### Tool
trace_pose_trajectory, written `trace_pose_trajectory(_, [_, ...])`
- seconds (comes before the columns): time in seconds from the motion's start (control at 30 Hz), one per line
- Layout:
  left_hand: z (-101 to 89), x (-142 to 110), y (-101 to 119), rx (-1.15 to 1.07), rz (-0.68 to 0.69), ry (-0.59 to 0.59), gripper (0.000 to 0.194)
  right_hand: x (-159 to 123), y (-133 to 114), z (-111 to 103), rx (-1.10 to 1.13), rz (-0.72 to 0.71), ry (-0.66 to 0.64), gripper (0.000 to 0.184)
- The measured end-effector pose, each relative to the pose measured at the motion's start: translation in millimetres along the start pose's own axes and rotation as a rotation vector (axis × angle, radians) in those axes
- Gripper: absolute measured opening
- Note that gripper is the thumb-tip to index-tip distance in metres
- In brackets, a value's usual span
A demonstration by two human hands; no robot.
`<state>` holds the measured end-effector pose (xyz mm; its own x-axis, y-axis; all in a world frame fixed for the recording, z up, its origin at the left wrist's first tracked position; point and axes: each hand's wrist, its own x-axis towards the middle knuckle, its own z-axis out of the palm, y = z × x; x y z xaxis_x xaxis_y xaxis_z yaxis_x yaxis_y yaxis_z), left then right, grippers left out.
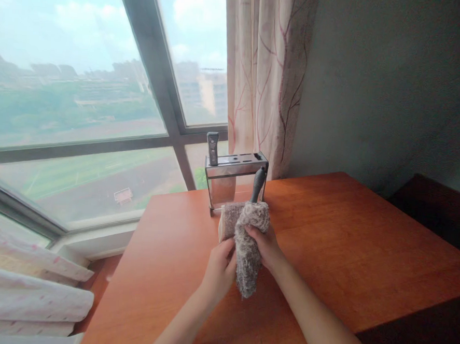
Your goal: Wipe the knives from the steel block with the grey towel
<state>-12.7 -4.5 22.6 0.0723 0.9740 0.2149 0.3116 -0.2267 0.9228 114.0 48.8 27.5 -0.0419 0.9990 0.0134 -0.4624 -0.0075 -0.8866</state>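
Above the table, a fluffy grey-brown cloth (pixel 248 261) is bunched between my two hands. My left hand (pixel 221 258) is closed on its left part, fingers partly hidden behind the fabric. From the right, my right hand (pixel 265 242) grips the cloth, with its thumb pressed on the front. A dark ribbed handle (pixel 258 183) sticks up out of the top of the cloth; whatever it belongs to is wrapped and hidden. Just behind stands a metal-and-clear rack (pixel 238 168) with slots in its top. One black-handled utensil (pixel 213 148) is upright in its left end.
The reddish-brown wooden table (pixel 358 237) carries the rack near its far edge, by the window (pixel 100 133). A patterned curtain (pixel 265 75) hangs behind the rack, and another curtain (pixel 27 294) is bunched at lower left. A dark wall (pixel 367 87) is at the right.
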Motion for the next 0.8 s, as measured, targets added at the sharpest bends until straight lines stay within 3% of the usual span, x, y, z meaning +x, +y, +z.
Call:
trace_pose_trajectory(0.13, [-4.7, -2.1, 2.0, 0.202, 0.095, -0.183, 0.012, 8.5, -12.4, -5.2, 0.116, 0.005, 0.13, 0.025])
trace_pose_trajectory(0.3, [-3.4, -3.8, 2.2, 0.284, 0.127, -0.288, 0.026, 14.7, -20.2, -7.5, 0.179, -0.011, 0.249, 0.029])
trace_pose_trajectory(0.67, [4.7, -5.2, -4.4, 0.102, 0.143, -0.139, 0.011, 2.9, -13.2, -2.3, 0.027, 0.045, -0.018, 0.029])
trace_pose_trajectory(0.8, [11.0, -8.0, 5.1, 0.096, 0.122, -0.244, 0.012, 6.9, -22.9, -9.2, 0.002, 0.028, 0.048, 0.028])
